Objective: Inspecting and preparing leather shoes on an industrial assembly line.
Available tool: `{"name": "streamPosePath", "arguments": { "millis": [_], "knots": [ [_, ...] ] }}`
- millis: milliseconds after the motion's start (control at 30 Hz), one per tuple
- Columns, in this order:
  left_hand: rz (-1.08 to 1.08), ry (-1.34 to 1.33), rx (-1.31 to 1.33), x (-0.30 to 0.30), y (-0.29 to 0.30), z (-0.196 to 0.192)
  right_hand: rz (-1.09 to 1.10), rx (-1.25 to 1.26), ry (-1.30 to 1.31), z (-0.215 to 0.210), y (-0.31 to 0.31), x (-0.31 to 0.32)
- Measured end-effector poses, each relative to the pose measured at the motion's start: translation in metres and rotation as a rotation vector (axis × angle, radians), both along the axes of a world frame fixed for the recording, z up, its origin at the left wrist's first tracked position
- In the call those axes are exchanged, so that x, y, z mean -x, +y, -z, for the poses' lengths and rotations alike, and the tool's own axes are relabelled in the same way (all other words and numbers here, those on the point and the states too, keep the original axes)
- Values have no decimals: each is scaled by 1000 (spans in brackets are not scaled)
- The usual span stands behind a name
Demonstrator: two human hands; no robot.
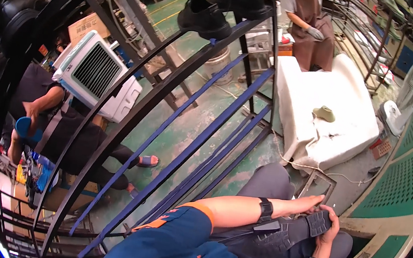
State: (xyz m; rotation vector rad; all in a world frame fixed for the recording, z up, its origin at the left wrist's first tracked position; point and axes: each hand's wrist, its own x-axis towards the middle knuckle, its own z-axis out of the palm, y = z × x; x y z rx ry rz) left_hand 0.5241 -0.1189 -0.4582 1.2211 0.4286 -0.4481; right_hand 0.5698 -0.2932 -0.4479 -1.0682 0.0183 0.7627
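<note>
A black shoe point(293, 233) with a deeply treaded sole lies across my lap, sole facing up. My right hand point(330, 230) comes up from the lower edge and grips its toe end, fingers curled over the tread. My left hand point(307, 202) reaches across from the left and lies along the far side of the shoe, fingers stretched toward the toe and pressed against it. Both wrists wear black bands. My left arm has a blue sleeve with orange trim.
A black metal rack point(129, 119) with blue bars point(199, 144) stands close on my left, black shoes point(205, 18) on top. A white padded bench point(342, 131) ahead carries an olive shoe form point(325, 113). A person in a brown apron point(313, 33) stands behind it; another person point(47, 108) sits left by a white air cooler point(96, 73). A fan point(404, 97) stands right.
</note>
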Motion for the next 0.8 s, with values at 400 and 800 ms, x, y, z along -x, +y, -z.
{"name": "streamPosePath", "arguments": {
  "millis": [400,800],
  "knots": [
    [-54,-30,467,-11,-27,-6,-59,-65,-194,9,0,8],
    [-22,-438,52,18,-14,-7,83,104,-342,-25,16,40]
  ]
}}
